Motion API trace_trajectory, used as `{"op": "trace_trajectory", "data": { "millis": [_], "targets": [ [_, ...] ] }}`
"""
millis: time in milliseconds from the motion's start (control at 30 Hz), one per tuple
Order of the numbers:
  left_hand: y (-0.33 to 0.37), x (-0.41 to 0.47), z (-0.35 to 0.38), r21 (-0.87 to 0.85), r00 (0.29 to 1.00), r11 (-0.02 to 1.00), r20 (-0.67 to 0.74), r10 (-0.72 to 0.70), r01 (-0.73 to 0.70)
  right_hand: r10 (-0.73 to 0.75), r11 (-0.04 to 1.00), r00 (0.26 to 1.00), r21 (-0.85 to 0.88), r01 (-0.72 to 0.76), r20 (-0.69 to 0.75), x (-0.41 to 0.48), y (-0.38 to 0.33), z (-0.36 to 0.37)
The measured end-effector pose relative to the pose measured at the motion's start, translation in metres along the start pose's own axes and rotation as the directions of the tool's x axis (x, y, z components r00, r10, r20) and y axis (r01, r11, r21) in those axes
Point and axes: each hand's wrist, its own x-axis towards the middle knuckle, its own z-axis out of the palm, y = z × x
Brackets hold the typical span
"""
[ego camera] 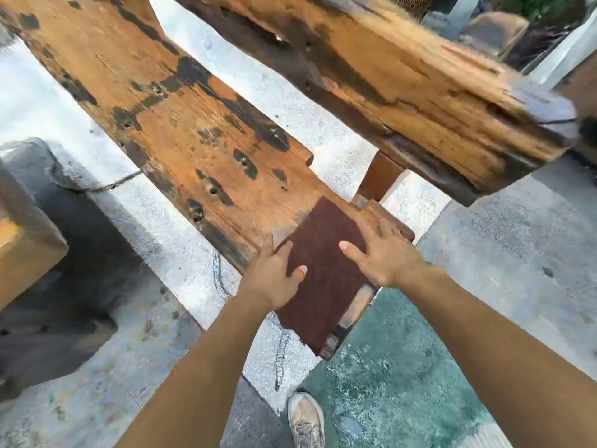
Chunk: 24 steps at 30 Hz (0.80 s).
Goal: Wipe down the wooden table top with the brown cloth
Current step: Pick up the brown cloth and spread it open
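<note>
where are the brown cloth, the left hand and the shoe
brown cloth (pixel 326 270), head view, middle of the cloth between the hands
left hand (pixel 269 276), head view, back of the hand
shoe (pixel 305 420), head view, laced top

The brown cloth (pixel 323 273) is dark reddish brown and folded flat into a long rectangle. It lies at the near end of the wooden table top (pixel 200 137), and its near part hangs over that end. The table top is a long, thick plank of orange-brown wood. It has many black patches, small holes and rough, worn edges. There is a step cut into its right edge, just beyond the cloth. The wood looks old and dry.
</note>
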Motion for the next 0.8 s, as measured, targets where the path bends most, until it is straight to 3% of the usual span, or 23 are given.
{"op": "trace_trajectory", "data": {
  "millis": [267,500,600,667,800],
  "targets": [
    [-0.044,0.104,0.088,-0.103,0.996,0.991,-0.014,-0.089,0.087,0.082,0.997,0.99,-0.024,-0.08,0.114,0.096,0.027,0.112],
    [-0.053,0.144,0.115,-0.084,0.964,0.986,-0.209,-0.162,0.147,0.065,0.998,0.998,-0.007,-0.064,0.026,0.139,0.026,0.145],
    [-0.055,0.157,0.121,-0.089,0.958,0.984,-0.229,-0.171,0.155,0.087,0.996,0.992,-0.001,-0.087,-0.088,0.153,0.025,0.149],
    [-0.057,0.165,0.127,-0.118,0.971,0.985,-0.185,-0.15,0.13,0.117,0.991,0.99,0.072,-0.111,-0.077,0.165,0.027,0.153],
    [-0.06,0.174,0.12,-0.535,0.993,0.842,-0.045,-0.105,0.065,0.146,0.958,0.989,0.249,-0.141,-0.001,0.175,0.027,0.147]
  ]
}}
